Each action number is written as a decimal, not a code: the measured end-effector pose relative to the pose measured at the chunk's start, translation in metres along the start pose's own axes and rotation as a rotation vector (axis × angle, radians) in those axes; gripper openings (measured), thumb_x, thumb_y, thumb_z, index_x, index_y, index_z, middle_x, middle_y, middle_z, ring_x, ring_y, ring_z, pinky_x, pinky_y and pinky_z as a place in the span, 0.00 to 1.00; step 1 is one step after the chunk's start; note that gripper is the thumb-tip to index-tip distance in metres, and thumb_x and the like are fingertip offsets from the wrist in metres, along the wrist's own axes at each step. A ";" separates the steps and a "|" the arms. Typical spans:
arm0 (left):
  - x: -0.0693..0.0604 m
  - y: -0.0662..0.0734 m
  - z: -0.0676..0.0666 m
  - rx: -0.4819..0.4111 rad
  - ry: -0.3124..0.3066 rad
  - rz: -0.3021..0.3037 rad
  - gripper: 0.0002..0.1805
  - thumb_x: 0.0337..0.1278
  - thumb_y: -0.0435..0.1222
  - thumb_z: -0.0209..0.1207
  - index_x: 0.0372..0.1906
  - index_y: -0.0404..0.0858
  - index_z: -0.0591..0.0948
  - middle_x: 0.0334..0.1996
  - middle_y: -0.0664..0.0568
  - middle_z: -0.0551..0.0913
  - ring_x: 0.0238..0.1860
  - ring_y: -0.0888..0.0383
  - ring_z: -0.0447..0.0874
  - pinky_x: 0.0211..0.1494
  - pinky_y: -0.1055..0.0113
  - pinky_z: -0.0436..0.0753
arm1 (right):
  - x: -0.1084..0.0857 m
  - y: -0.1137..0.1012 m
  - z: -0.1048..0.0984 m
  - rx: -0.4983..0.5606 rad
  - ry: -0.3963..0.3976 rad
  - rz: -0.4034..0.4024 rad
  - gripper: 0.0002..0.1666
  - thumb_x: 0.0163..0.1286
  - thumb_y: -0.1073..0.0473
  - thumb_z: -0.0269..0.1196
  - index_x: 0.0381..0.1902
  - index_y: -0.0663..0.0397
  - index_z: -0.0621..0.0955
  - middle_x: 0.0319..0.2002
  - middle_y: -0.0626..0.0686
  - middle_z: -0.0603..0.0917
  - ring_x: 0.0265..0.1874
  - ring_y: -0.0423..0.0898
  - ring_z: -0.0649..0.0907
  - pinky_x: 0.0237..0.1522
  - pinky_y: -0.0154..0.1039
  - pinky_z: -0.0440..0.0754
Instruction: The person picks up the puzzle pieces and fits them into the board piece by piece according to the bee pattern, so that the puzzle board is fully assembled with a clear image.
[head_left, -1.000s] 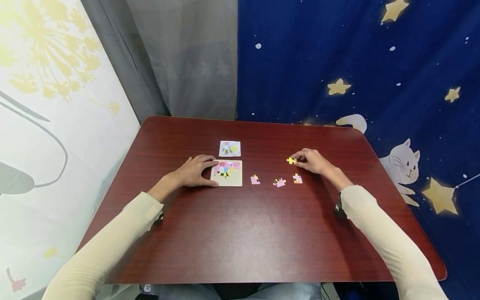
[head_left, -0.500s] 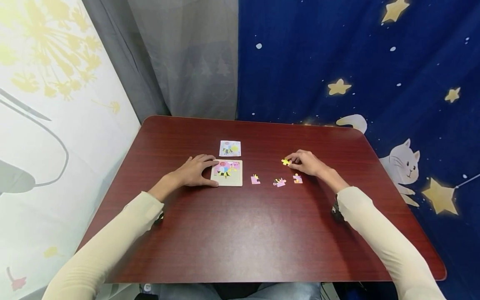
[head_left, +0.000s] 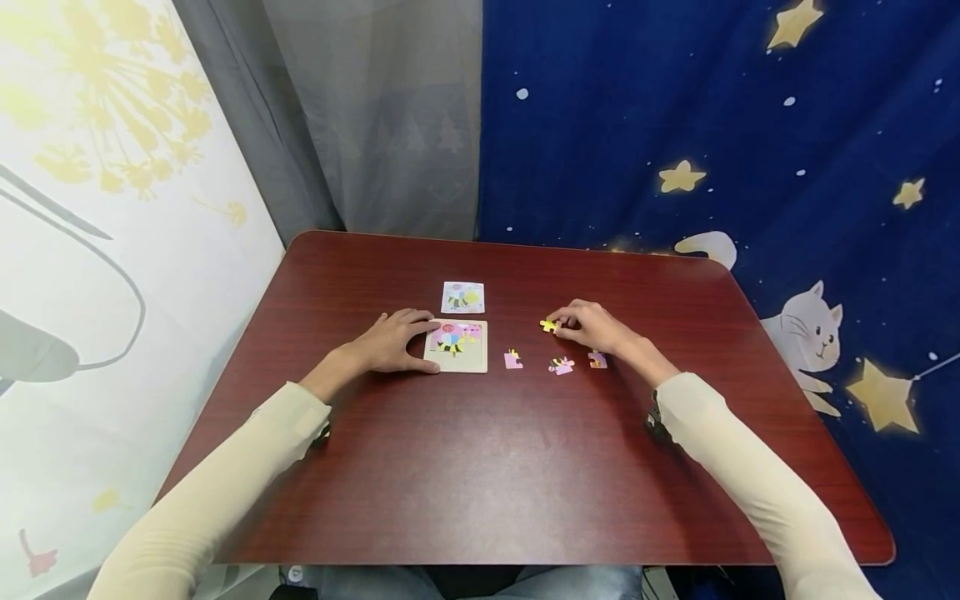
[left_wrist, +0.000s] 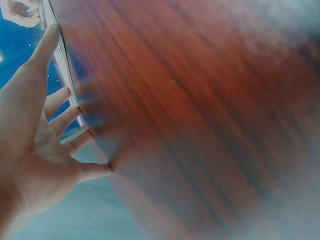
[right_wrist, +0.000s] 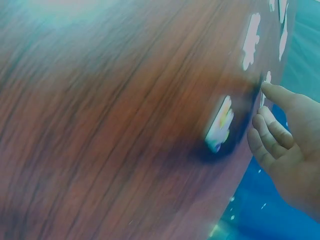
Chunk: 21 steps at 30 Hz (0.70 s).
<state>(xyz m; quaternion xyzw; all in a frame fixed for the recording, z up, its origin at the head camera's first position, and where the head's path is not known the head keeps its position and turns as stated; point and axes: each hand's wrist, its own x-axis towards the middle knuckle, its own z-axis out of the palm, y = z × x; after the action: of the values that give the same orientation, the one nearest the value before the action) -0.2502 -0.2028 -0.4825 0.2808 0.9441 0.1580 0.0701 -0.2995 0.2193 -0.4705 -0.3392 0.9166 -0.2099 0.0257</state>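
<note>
My left hand (head_left: 388,343) touches the left side of a square puzzle board (head_left: 467,363), thumb at its near corner and forefinger at its far corner. Pink, blue, yellow and black pieces fill the board's upper part; its lower part is bare and pale. In the left wrist view the fingers (left_wrist: 67,117) lie spread and fairly straight. Between thumb and fingertips, my right hand (head_left: 594,325) pinches a yellow jigsaw piece (head_left: 548,326), right of the board. In the right wrist view that piece (right_wrist: 268,79) is seen nearly edge-on.
Three loose pink-and-yellow jigsaw pieces lie right of the board: one near it (head_left: 513,360), one in the middle (head_left: 561,366) and one below the right wrist (head_left: 597,360). A picture card (head_left: 462,297) with a bee lies behind the board. Curtains (head_left: 570,150) hang behind the table (head_left: 465,475).
My right hand has moved left toward the board, carrying the yellow jigsaw piece. The left hand stays at the board, and the loose pieces have not moved.
</note>
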 end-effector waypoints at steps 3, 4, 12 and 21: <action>0.000 0.000 0.000 -0.002 0.001 -0.001 0.51 0.52 0.65 0.70 0.78 0.47 0.70 0.75 0.46 0.67 0.76 0.44 0.61 0.74 0.27 0.55 | 0.007 -0.008 0.001 0.002 -0.012 0.000 0.17 0.72 0.61 0.69 0.57 0.55 0.87 0.42 0.55 0.84 0.43 0.49 0.85 0.48 0.47 0.84; 0.001 0.000 0.001 -0.003 0.001 -0.001 0.51 0.52 0.65 0.70 0.78 0.47 0.70 0.75 0.46 0.67 0.76 0.44 0.61 0.74 0.27 0.55 | 0.009 -0.010 0.002 0.003 -0.017 -0.003 0.17 0.73 0.61 0.69 0.58 0.55 0.87 0.42 0.54 0.84 0.43 0.49 0.84 0.48 0.46 0.85; 0.001 0.000 -0.001 -0.003 -0.012 -0.012 0.52 0.51 0.66 0.70 0.78 0.48 0.69 0.76 0.47 0.67 0.77 0.44 0.60 0.74 0.27 0.55 | 0.027 -0.031 0.009 0.011 -0.008 -0.058 0.16 0.73 0.59 0.69 0.57 0.54 0.88 0.43 0.55 0.85 0.44 0.49 0.83 0.47 0.45 0.84; 0.000 0.000 -0.001 -0.006 -0.016 -0.010 0.52 0.52 0.66 0.70 0.79 0.47 0.69 0.76 0.47 0.67 0.77 0.44 0.60 0.74 0.27 0.55 | 0.041 -0.053 0.016 0.042 -0.021 -0.100 0.15 0.74 0.59 0.68 0.57 0.54 0.88 0.45 0.56 0.85 0.44 0.50 0.84 0.46 0.45 0.85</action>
<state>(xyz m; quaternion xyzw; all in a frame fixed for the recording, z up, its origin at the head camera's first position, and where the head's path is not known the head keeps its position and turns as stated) -0.2507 -0.2029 -0.4811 0.2773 0.9444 0.1583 0.0791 -0.2956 0.1517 -0.4602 -0.3860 0.8937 -0.2266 0.0318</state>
